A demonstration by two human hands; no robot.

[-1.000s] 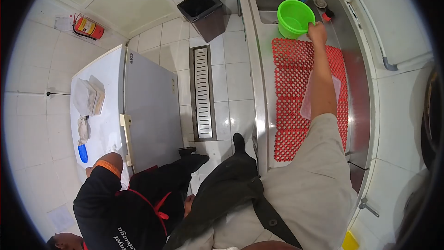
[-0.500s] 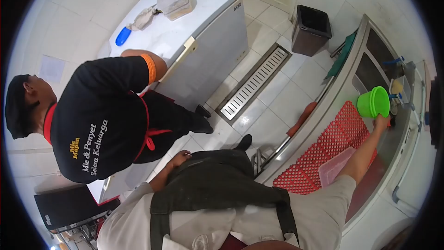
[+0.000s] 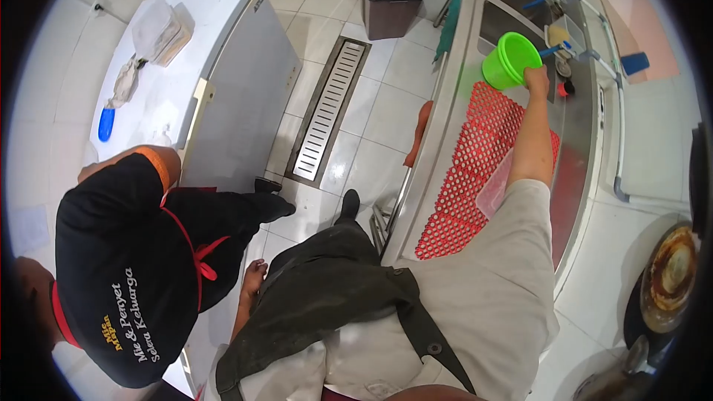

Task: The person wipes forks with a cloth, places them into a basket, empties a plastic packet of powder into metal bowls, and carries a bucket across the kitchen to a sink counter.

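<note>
A bright green plastic bucket (image 3: 505, 63) is tilted over the steel sink counter, its rim gripped by my right hand (image 3: 536, 80). The blue-handled tap (image 3: 555, 49) is right beside the bucket's rim. Below the bucket lies a red perforated mat (image 3: 471, 171), and a pinkish clear plastic tray (image 3: 492, 191) rests on it, partly covered by my forearm. My left hand (image 3: 255, 276) hangs by my dark apron (image 3: 312, 275), fingers loosely bent, with nothing visible in it.
A co-worker in black (image 3: 126, 260) stands at my left, facing a white chest freezer (image 3: 215, 30) with plastic containers (image 3: 160, 33) on its lid. A floor drain grate (image 3: 330, 108) runs between freezer and sink. A dark bin (image 3: 390, 4) stands beyond; a used pan (image 3: 671, 275) is far right.
My view has turned right, so the surroundings shift left and downward or upward in the picture. The green bucket stays in my right hand near the tap.
</note>
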